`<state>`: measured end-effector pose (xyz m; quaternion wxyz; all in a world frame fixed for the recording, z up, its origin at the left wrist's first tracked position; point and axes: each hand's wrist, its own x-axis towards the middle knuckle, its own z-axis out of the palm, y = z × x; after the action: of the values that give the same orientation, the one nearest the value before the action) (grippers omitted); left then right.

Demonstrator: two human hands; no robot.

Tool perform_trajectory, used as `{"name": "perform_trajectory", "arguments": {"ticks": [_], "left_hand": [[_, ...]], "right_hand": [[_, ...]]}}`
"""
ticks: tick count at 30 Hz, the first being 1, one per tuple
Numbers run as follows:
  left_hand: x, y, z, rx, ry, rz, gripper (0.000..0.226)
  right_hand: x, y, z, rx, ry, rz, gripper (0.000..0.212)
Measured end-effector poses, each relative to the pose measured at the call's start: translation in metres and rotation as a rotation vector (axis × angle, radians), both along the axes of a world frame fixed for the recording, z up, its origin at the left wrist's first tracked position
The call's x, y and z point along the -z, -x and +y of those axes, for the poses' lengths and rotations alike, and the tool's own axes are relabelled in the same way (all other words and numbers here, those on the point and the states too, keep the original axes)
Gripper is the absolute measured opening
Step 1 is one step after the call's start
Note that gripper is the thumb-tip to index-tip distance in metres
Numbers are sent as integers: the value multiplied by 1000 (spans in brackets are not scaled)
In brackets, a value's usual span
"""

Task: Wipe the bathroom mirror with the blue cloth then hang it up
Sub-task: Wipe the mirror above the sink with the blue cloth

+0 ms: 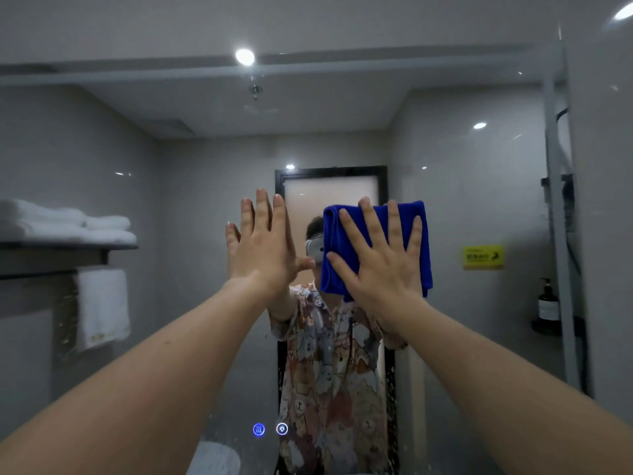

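Writing on the yellow sign (483,257) at 3 o'clock is unreadable. Your right hand (383,265), fingers spread, presses the blue cloth (346,241) flat against the mirror (171,166); your left hand (263,248) stands open-palmed beside it.

Cloth (346,241) deep blue; towels (68,222) white; walls (462,200) grey; sign (483,257) yellow; reflected shirt (329,371) multicolour cartoon print; mirror buttons (259,429) blue-lit.

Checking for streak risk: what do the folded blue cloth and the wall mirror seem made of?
Folded blue cloth: looks like soft matte microfibre or terry, given its fuzzy nap and thick rounded fold, though the weave is too fine to confirm. Wall mirror: glossy glass, reflecting the room sharply, with droplets or specks low on its surface. The right hand presses flat on the cloth.
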<state>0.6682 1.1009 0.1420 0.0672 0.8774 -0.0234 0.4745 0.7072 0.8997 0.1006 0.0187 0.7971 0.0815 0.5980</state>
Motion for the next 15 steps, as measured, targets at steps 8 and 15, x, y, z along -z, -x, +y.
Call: {"name": "perform_trajectory", "arguments": {"ticks": [8, 15], "left_hand": [[2, -11, 1, 35, 32, -61, 130], [5, -15, 4, 93, 31, -74, 127]], "right_hand": [[-93, 4, 1, 29, -141, -12, 80], [-184, 5, -1, 47, -251, -38, 83]]}}
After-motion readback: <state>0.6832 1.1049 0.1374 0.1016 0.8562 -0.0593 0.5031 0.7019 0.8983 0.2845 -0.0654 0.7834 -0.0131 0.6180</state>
